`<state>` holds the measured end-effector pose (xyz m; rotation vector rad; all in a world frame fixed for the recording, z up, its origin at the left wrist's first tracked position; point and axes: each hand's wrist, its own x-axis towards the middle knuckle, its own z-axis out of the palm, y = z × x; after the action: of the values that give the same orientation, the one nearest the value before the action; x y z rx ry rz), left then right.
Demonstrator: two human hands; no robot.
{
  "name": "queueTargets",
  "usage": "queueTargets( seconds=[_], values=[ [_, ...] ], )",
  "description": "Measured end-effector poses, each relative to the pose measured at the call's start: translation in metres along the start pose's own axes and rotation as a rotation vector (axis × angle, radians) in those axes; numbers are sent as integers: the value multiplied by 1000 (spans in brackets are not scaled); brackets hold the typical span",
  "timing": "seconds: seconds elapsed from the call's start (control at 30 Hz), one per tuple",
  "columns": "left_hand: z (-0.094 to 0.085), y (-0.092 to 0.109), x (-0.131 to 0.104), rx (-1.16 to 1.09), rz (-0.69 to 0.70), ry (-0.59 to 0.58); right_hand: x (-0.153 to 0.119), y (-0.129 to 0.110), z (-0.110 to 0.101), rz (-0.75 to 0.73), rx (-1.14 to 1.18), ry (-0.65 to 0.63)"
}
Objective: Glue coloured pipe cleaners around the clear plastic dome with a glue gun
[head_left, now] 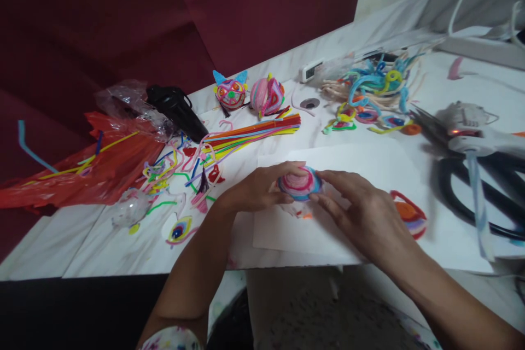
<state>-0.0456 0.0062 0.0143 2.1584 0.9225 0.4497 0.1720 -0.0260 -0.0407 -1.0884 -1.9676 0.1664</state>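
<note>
Between my two hands is a round ball [301, 187] covered in coiled pipe cleaners, with rings of pink, white and blue. My left hand [262, 188] grips its left side, fingers over the top and thumb lower down. On the other side, the fingertips of my right hand [365, 210] press against the blue edge. White paper [287, 235] lies beneath the ball. Right of my right hand is a flat leaf-shaped piece [410, 216] in red, orange and purple. A flat eye-shaped piece [179, 231] lies left of my left forearm.
Coloured pipe cleaners [254, 134] lie in a bundle behind my hands, near two decorated balls [231, 93]. Large black-handled scissors [447, 175] and a white device with a glowing orange light [467, 134] are at right. A black tool [176, 109] and red plastic [110, 158] are at left.
</note>
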Motion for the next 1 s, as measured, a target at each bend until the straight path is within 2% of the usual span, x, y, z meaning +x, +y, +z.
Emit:
queueTargets(
  seconds=[0.13,0.3,0.43,0.53,0.7,1.0],
  values=[
    [-2,0,-1,-8,1,-35,1,1,-4,33,-12,-64],
    [-2,1,0,-18,-4,-14,5,-1,-6,7,14,-78],
    [1,5,0,39,-34,29,11,6,-5,-1,39,-94],
    [3,10,0,92,-69,99,14,15,-5,52,74,-117],
    [9,20,0,140,-139,165,6,19,-5,118,123,-123],
    [15,21,3,203,-152,234,3,17,-7,2,88,-226]
  ],
)
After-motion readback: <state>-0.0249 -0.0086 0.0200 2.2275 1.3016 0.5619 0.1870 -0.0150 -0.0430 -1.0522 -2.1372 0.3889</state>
